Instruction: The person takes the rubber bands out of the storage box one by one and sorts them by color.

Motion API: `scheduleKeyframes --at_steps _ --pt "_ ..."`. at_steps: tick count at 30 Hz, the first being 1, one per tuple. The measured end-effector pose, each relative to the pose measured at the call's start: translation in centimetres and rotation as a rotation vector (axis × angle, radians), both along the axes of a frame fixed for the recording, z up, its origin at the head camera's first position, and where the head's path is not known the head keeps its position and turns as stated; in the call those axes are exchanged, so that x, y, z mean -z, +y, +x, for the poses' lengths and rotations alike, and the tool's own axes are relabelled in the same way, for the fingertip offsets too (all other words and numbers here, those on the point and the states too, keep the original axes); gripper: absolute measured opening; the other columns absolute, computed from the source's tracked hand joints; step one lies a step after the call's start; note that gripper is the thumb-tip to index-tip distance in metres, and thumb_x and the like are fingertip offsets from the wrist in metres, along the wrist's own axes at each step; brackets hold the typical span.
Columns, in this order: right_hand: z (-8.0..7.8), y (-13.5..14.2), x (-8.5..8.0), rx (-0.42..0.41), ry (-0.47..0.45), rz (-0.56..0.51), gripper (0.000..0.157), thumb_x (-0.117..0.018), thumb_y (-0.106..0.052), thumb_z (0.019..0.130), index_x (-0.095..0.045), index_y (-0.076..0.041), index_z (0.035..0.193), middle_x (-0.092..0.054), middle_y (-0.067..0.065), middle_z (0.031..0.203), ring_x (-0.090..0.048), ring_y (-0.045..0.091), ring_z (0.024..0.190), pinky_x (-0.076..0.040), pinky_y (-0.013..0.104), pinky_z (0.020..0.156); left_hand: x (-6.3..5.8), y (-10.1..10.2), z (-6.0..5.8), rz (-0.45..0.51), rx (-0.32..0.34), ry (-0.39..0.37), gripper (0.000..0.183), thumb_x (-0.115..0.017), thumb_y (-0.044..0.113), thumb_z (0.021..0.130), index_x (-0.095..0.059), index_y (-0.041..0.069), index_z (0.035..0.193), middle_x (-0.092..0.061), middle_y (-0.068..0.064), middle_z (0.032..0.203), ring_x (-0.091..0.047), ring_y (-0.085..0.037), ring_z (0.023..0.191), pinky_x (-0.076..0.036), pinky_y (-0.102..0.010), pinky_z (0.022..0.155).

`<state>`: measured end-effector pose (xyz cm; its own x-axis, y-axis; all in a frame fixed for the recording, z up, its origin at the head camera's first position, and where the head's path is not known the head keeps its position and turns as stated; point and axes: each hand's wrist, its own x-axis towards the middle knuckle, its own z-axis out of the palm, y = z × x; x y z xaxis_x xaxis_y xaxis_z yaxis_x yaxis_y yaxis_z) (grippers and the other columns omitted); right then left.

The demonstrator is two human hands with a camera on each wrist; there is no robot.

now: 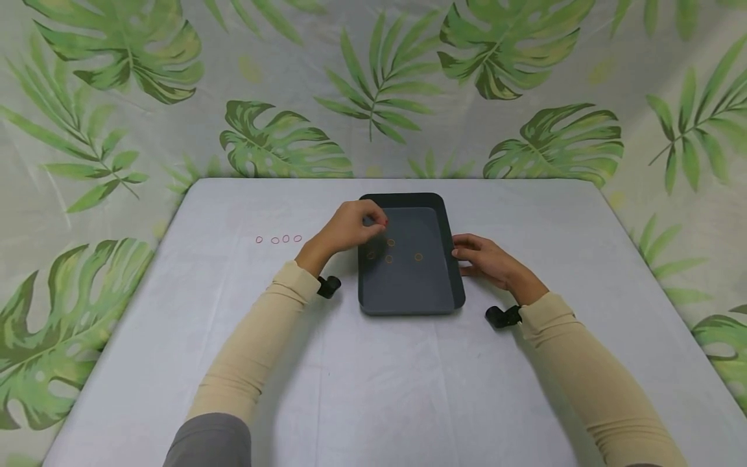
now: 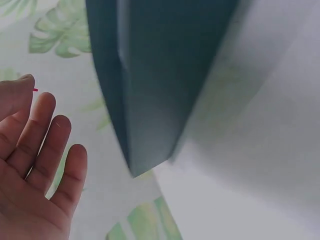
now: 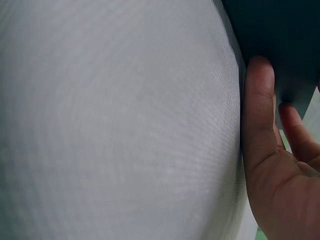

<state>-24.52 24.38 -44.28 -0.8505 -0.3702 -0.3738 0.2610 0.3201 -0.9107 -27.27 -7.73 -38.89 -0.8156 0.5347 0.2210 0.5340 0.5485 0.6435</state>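
Observation:
A dark grey rectangular tray lies on the table, with several thin orange rings like rubber bands on its floor. Over the tray's left part is my left hand, its thumb and index finger pinching a thin red rubber band; only a bit of red shows, and its other fingers are loosely extended. My right hand is at the tray's right side. In the right wrist view, its fairly straight thumb and fingers touch the outer wall of the tray.
Several thin red rings lie in a row on the white tablecloth left of the tray. Small black cameras sit at both wrists. A leaf-patterned cloth hangs behind the table.

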Motion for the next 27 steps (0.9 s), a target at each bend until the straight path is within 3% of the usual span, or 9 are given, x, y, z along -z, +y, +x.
scheduleKeyframes --at_steps 5,11,19,23,27 --pt "0.0 0.1 0.0 -0.017 0.012 0.001 0.053 -0.049 -0.02 0.104 -0.031 -0.004 0.152 -0.038 0.021 0.152 -0.043 0.035 0.139 -0.054 0.033 0.098 -1.5 -0.8 0.5 0.083 0.008 -0.016 0.011 -0.066 0.01 0.093 -0.073 0.003 0.099 -0.073 -0.009 0.109 -0.066 -0.023 0.098 -0.054 -0.046 0.088" --pt "-0.1 0.2 -0.1 -0.018 0.006 -0.002 0.051 -0.049 -0.019 0.104 -0.033 -0.004 0.151 -0.039 0.02 0.152 -0.042 0.036 0.14 -0.053 0.035 0.098 -3.4 -2.1 1.7 0.106 -0.004 -0.038 0.008 -0.068 0.017 0.094 -0.072 0.014 0.099 -0.072 -0.003 0.11 -0.065 -0.018 0.103 -0.053 -0.037 0.088" --pt "-0.3 0.1 -0.2 -0.028 0.001 0.007 0.056 -0.049 -0.022 0.104 -0.029 -0.004 0.153 -0.035 0.021 0.155 -0.039 0.038 0.143 -0.052 0.038 0.102 -6.2 -5.0 3.4 0.197 -0.032 -0.047 0.008 -0.069 0.017 0.093 -0.072 0.011 0.098 -0.07 -0.004 0.113 -0.063 -0.015 0.108 -0.053 -0.034 0.089" --pt "-0.2 0.2 -0.1 -0.019 0.001 0.001 0.053 -0.049 -0.021 0.104 -0.031 -0.003 0.151 -0.037 0.021 0.153 -0.041 0.037 0.141 -0.053 0.035 0.1 -7.0 -6.6 4.4 0.233 -0.055 -0.019 0.008 -0.069 0.016 0.093 -0.072 0.01 0.097 -0.07 -0.005 0.11 -0.063 -0.008 0.105 -0.053 -0.028 0.088" --pt "-0.1 0.1 -0.2 -0.011 0.002 -0.001 0.054 -0.048 -0.019 0.104 -0.03 -0.002 0.152 -0.037 0.022 0.153 -0.04 0.037 0.141 -0.053 0.035 0.1 -6.8 -8.3 5.6 0.248 -0.08 -0.001 0.006 -0.069 0.014 0.093 -0.071 0.009 0.095 -0.07 -0.005 0.108 -0.063 -0.002 0.102 -0.053 -0.022 0.086"
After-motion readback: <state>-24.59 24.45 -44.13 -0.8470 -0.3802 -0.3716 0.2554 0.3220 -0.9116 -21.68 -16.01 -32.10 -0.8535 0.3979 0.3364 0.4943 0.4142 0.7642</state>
